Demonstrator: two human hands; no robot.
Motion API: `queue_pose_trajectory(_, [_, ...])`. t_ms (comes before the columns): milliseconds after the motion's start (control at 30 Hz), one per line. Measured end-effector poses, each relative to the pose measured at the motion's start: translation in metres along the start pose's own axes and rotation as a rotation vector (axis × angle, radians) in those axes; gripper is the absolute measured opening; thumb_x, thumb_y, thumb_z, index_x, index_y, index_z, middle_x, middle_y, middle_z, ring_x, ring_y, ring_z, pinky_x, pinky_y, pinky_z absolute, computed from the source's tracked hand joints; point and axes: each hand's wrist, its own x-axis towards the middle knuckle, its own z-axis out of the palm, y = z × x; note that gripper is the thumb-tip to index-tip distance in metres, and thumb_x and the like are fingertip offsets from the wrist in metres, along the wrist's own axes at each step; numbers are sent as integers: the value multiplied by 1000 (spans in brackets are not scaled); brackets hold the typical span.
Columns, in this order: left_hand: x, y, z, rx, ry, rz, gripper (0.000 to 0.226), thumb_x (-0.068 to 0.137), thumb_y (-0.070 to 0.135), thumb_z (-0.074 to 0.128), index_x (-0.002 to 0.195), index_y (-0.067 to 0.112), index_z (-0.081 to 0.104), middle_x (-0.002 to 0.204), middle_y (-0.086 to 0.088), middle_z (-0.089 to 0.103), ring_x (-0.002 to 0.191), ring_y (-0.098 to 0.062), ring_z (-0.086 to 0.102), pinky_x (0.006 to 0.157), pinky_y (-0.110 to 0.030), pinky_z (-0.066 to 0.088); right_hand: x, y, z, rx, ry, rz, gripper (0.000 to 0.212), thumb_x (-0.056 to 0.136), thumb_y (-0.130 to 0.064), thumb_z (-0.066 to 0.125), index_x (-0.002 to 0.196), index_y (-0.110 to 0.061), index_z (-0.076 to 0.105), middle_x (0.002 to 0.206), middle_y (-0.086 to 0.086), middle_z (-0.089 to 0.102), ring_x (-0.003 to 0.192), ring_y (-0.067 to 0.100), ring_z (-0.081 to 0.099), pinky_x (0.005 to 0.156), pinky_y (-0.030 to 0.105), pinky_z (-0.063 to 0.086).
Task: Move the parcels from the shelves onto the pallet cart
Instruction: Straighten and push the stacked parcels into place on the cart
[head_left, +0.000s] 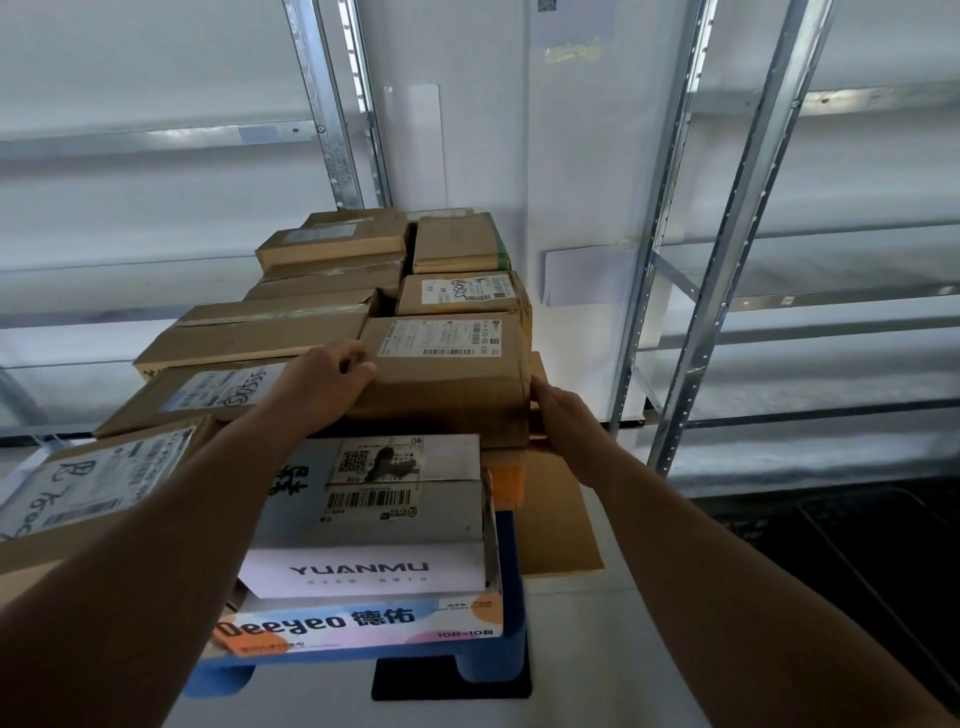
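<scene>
- Head camera looks down on a stack of parcels in the middle of the frame; both bare forearms reach in from the lower corners.
- Readable writing: a white carton (363, 571) in the lower middle shows "YUANMU" in grey letters; under it a colourful flat box (358, 626) shows "Deeyeo" with Chinese characters and a small "10" mark at its right end; a grey carton (384, 488) above them carries a QR code, a barcode and a black brush mark.
- At the left edge a brown parcel (98, 480) has a white label with handwritten black characters; the next one up (208, 389) has a label with a circled handwritten number, which I cannot read surely.
- The held parcel (447, 369) is a brown cardboard box in the centre, resting on top of the stack; its top has a white shipping label with barcodes; the cardboard is dull, with soft worn corners and a dashed line on the near face.
- The left hand (324, 384) grips its near left corner, fingers curled over the top edge; the right hand (563, 415) holds its right side, fingers partly hidden behind the box.
- Behind it lies another labelled brown box (460, 293) with a scribbled circle; further back more plain brown cartons (332, 244), taped.
- The stack sits on a blue pallet cart (511, 597) with a rounded leg; a flat cardboard sheet (558, 525) lies at its right.
- Grey perforated metal shelves (748, 208) stand at upper left and right.
</scene>
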Motion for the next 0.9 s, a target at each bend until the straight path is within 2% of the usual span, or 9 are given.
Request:
queue_pose_trajectory(167, [1, -2, 1, -58, -81, -65, 48, 96, 38, 43, 139, 19, 37, 132, -13, 48, 103, -19, 44, 83, -34, 34, 1, 9, 0, 19, -19, 94, 45, 100, -47, 30, 124, -14, 50, 126, 15, 52, 117, 31, 50, 87, 38, 47])
queue_pose_trajectory(333, [2, -3, 5, -32, -96, -147, 54, 96, 44, 38, 145, 22, 28, 144, -13, 37, 126, -30, 38, 94, -40, 32, 1, 19, 3, 72, -71, 154, 49, 99, -49, 31, 129, -13, 47, 125, 16, 55, 115, 30, 54, 101, 48, 43])
queue_pose_trajectory(467, [-2, -1, 4, -43, -77, -153, 51, 97, 42, 39, 143, 20, 32, 141, -15, 39, 120, -29, 42, 92, -39, 33, 1, 17, 2, 70, -88, 146, 49, 100, -48, 31, 130, -13, 46, 125, 14, 54, 114, 29, 53, 93, 44, 47])
queue_pose_trajectory(533, [-7, 0, 2, -78, -38, -128, 47, 97, 41, 40, 139, 19, 38, 135, -14, 44, 108, -23, 44, 85, -35, 33, -3, 17, 2, 47, -82, 122, 50, 99, -48, 32, 130, -12, 47, 118, 10, 56, 105, 23, 56, 77, 33, 48])
queue_pose_trajectory(600, [-15, 1, -3, -105, 27, -120, 49, 96, 42, 40, 140, 20, 37, 139, -12, 43, 116, -24, 43, 91, -36, 33, -8, 17, 2, 13, -40, 65, 49, 100, -44, 32, 125, -7, 52, 98, 5, 58, 86, 15, 56, 66, 25, 45])
queue_pose_trajectory(667, [-26, 0, -12, -175, 119, -113, 50, 95, 45, 39, 140, 23, 37, 141, -12, 43, 124, -29, 41, 101, -44, 34, -12, 19, 2, -37, 9, -8, 47, 101, -40, 32, 109, -1, 58, 84, 4, 55, 76, 12, 54, 69, 24, 44])
queue_pose_trajectory(700, [-34, -1, -16, -218, 170, -85, 49, 94, 46, 39, 138, 24, 38, 138, -12, 46, 122, -29, 44, 102, -48, 36, -15, 19, 4, -73, 27, -38, 42, 102, -38, 32, 98, -6, 59, 84, 4, 55, 78, 12, 54, 72, 26, 44])
queue_pose_trajectory(800, [-65, -6, -27, -340, 316, 1, 41, 94, 48, 40, 132, 32, 44, 120, -7, 57, 108, -26, 55, 92, -52, 46, -24, 22, 10, -174, 66, -98, 35, 103, -37, 31, 87, -18, 56, 91, 5, 59, 85, 13, 56, 78, 30, 45])
queue_pose_trajectory(900, [-95, -8, -32, -475, 420, 39, 33, 94, 46, 45, 126, 36, 50, 101, 4, 63, 94, -19, 62, 84, -47, 52, -33, 27, 16, -147, 159, -148, 34, 101, -38, 34, 79, -24, 55, 76, -6, 59, 73, 4, 59, 67, 24, 40])
